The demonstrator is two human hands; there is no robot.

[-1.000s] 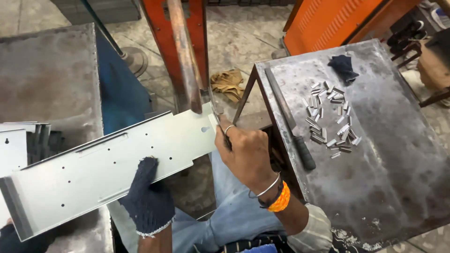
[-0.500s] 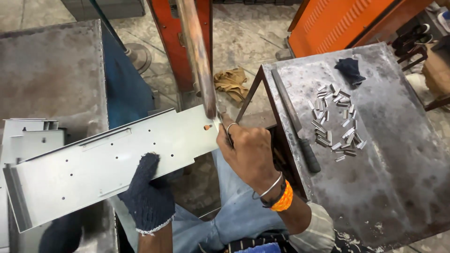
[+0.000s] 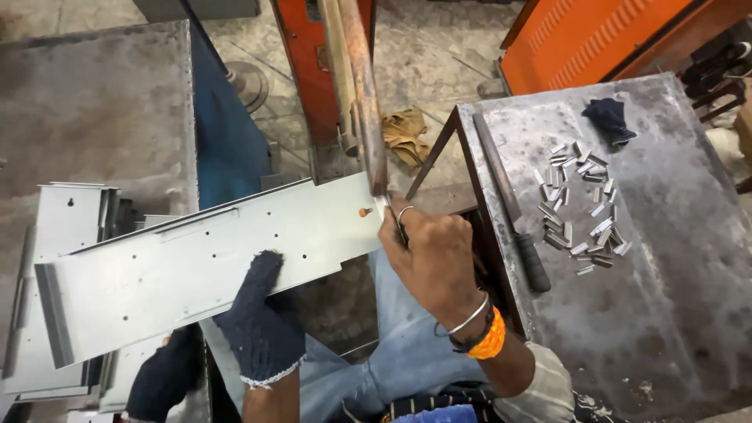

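So the long metal panel [image 3: 204,270] is lying flat and slanted across the middle, left end low, right end up under the rusty vertical rod [image 3: 362,102] of the orange machine [image 3: 313,63]. There's a small orange spot near that right edge, just beside the rod tip. The left hand [image 3: 262,321], in a dark knit glove, is pressed flat on the panel's lower edge, fingers spread on top, not wrapped around anything. The right hand [image 3: 435,262] is bare, with a ring and bracelets, its grip pinched onto the panel's right corner right by the rod. Can't tell if it's also holding something small there.

The panel's left end overhangs a stack of similar sheets [image 3: 66,235]. To the right, the steel worktop [image 3: 674,313] has a file [image 3: 509,204] along its left edge, a scatter of little metal clips [image 3: 583,204] mid-top, and a dark glove [image 3: 611,117] near the far edge. The gap between panel and worktop is tight, mostly filled by the right hand.
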